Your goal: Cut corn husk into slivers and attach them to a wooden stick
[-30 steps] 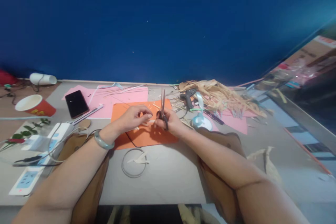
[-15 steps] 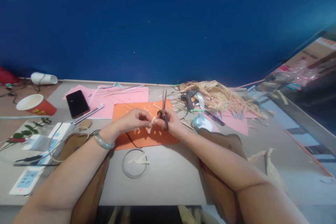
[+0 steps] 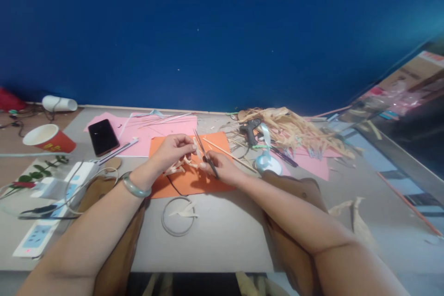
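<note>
My right hand point(image 3: 222, 167) is closed on a pair of dark scissors point(image 3: 204, 153), their blades tilted up and to the left. My left hand point(image 3: 173, 149), with a green bangle at the wrist, pinches pale raffia strips point(image 3: 180, 165) just left of the blades. Both hands hover over an orange paper sheet point(image 3: 194, 180) on the grey table point(image 3: 222, 236). A thin wooden stick point(image 3: 229, 153) lies across the sheet's right corner.
A wire ring point(image 3: 177, 216) lies near the front. Pink paper point(image 3: 152, 130), a phone point(image 3: 102, 137) and a red cup point(image 3: 48, 138) are to the left. Power strips point(image 3: 45, 222) with cables sit far left. A glue gun point(image 3: 250, 129), ribbon spool point(image 3: 267, 163) and raffia heap point(image 3: 294, 130) are right.
The scissors have swung from pointing straight up to leaning left toward my left hand. My left hand has gathered more raffia strips and lifted slightly.
</note>
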The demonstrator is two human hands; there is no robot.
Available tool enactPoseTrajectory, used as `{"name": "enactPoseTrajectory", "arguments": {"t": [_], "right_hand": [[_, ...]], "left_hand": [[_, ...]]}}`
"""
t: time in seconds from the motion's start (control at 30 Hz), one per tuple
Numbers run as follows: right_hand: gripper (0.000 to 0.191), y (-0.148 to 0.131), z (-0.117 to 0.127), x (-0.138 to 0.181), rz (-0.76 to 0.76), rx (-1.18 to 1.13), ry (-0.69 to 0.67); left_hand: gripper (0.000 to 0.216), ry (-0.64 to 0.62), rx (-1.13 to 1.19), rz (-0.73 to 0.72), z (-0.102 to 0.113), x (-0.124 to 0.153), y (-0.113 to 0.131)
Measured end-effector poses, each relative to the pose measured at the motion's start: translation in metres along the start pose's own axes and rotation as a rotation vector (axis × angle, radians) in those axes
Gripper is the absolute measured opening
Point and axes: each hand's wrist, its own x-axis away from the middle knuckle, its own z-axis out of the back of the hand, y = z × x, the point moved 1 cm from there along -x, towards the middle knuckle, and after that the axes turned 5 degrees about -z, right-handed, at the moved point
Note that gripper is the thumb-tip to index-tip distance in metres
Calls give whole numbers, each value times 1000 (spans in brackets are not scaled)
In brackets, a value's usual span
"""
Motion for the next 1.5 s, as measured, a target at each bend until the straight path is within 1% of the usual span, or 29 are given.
{"name": "enactPoseTrajectory", "arguments": {"t": [0.3, 0.67, 0.8, 0.97, 1.07, 1.5], "right_hand": [[45, 6, 1, -2, 16, 53, -1], [44, 7, 0, -4, 13, 18, 22], [45, 9, -1, -4, 6, 0, 16], [45, 9, -1, -5, 1, 1, 17], [45, 9, -1, -5, 7, 8, 17], [46, 11, -1, -6, 20, 7, 15]], "left_hand": [[13, 30, -9, 5, -3, 2, 3], [15, 25, 7, 66, -2, 2, 0], [19, 30, 9, 69, -1, 1, -4], [17, 22, -27, 53, 1, 0, -6], [16, 25, -42, 40, 1, 0, -6], [15, 15, -38, 59, 0, 2, -1]]}}
